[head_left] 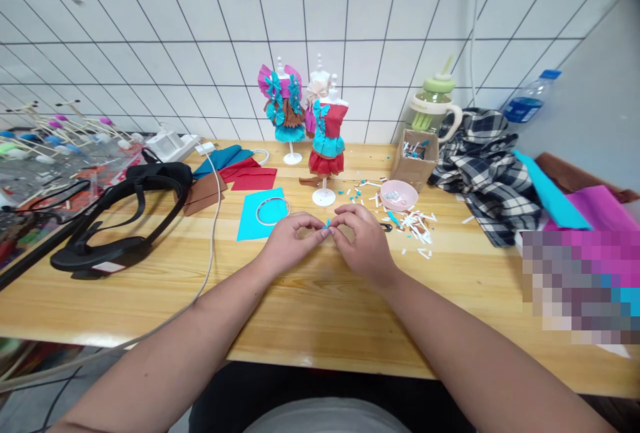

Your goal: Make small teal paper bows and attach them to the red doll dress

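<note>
Between the fingertips of both hands is a small piece of turquoise crepe paper (327, 224), mostly hidden by the fingers. My left hand (293, 240) pinches it from the left, and my right hand (364, 241) pinches it from the right. Just behind them stands a mini dress form (327, 126) in a red and turquoise paper dress. Left of my left hand lies a turquoise paper sheet (249, 215) with a ring of tape (258, 214) on it. A pink bowl (399, 204) with small pale beads is beyond my right hand.
White and turquoise paper scraps (419, 225) lie around the bowl. Behind stand another dressed form (285, 113), a cardboard box (414, 160) and a green-lidded bottle (434, 103). A black headset (125, 220) and white cable (213, 246) lie left; a plaid cloth (477, 166) lies right.
</note>
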### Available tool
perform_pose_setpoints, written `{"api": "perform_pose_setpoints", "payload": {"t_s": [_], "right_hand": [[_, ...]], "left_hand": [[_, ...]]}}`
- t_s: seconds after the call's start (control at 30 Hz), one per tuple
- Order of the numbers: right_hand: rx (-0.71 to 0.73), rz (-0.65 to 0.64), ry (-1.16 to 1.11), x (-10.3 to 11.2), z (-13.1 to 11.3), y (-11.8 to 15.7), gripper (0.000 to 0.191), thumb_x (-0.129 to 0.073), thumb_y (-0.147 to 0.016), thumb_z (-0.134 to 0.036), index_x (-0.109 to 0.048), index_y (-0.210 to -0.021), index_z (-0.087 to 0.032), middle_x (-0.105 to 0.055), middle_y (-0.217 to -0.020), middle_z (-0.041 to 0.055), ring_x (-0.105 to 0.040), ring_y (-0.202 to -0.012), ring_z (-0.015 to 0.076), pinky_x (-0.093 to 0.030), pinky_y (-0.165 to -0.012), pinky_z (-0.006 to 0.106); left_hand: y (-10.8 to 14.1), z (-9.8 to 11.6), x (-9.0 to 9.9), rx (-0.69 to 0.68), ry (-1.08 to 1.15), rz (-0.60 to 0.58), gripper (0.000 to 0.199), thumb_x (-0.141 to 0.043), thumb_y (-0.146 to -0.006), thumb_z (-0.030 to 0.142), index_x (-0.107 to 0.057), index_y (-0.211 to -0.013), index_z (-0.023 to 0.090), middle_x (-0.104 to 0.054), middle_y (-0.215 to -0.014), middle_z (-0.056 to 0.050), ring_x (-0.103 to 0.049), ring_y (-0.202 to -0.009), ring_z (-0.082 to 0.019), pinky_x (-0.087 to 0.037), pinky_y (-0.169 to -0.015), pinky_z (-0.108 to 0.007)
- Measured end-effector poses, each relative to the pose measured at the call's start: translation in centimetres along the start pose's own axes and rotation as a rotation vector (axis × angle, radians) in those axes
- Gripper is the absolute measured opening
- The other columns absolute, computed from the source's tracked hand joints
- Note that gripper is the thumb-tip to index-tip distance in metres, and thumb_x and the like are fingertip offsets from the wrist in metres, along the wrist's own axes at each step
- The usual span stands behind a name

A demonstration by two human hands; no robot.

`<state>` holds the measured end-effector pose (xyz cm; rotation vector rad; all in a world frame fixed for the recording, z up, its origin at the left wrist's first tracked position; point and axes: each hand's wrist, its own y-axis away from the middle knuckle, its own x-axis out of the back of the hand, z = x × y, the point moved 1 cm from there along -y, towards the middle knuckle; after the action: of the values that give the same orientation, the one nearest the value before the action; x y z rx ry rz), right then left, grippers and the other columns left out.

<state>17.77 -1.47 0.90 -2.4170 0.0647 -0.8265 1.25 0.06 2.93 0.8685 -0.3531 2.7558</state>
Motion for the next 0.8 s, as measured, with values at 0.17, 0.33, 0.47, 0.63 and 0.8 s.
{"api": "perform_pose_setpoints", "payload": {"t_s": [0.17, 0.33, 0.47, 0.63, 0.8], "right_hand": [[0.017, -0.004, -0.015, 0.1, -0.2, 0.0, 0.006, -0.058, -0.083, -0.023, -0.065, -0.084, -0.023, -0.062, -0.103, 0.0065, -0.058, -0.099, 0.022, -0.044, -0.09, 0.038], [-0.151, 0.024, -0.149, 0.0, -0.1, 0.0, 0.025, -0.065, -0.076, -0.026, -0.058, -0.1, -0.023, -0.064, -0.102, 0.005, -0.057, -0.081, 0.0177, -0.047, -0.076, 0.033], [-0.405, -0.124, -0.517, -0.5, 0.8, -0.2, 0.052, -0.066, -0.073, -0.029, -0.046, -0.12, -0.023, -0.065, -0.089, 0.0018, -0.055, -0.067, 0.0138, -0.047, -0.064, 0.029], [-0.345, -0.171, -0.603, 0.1, 1.7, -0.6, 0.049, -0.057, -0.077, -0.023, -0.047, -0.124, -0.025, -0.063, -0.108, 0.0062, -0.058, -0.08, 0.0152, -0.048, -0.068, 0.03], [0.09, -0.162, -0.207, 1.0, 1.0, -0.5, 0.034, -0.055, -0.078, -0.013, -0.063, -0.108, -0.027, -0.061, -0.119, 0.0053, -0.053, -0.111, 0.0218, -0.044, -0.091, 0.041]], "left_hand": [[0.0, -0.1, 0.1, -0.028, 0.005, 0.024, 0.019, -0.062, -0.078, 0.038, -0.068, -0.073, 0.02, -0.071, -0.082, -0.003, -0.064, -0.083, -0.02, -0.048, -0.083, -0.032], [0.0, -0.1, 0.2, -0.079, 0.02, 0.042, 0.015, -0.063, -0.076, 0.033, -0.069, -0.072, 0.02, -0.071, -0.081, -0.003, -0.064, -0.082, -0.019, -0.048, -0.081, -0.031], [0.0, 0.1, 0.1, -0.106, 0.038, 0.005, 0.016, -0.063, -0.077, 0.034, -0.069, -0.072, 0.02, -0.071, -0.081, -0.004, -0.064, -0.081, -0.019, -0.047, -0.083, -0.032], [-0.2, -0.4, 0.3, 0.061, 0.203, -0.114, 0.024, -0.063, -0.075, 0.041, -0.069, -0.074, 0.018, -0.071, -0.086, -0.006, -0.064, -0.085, -0.021, -0.048, -0.082, -0.033], [0.0, -1.3, 0.2, 0.159, 0.459, -0.228, 0.021, -0.066, -0.074, 0.038, -0.07, -0.078, 0.019, -0.071, -0.085, -0.004, -0.064, -0.086, -0.021, -0.048, -0.085, -0.035]]}}
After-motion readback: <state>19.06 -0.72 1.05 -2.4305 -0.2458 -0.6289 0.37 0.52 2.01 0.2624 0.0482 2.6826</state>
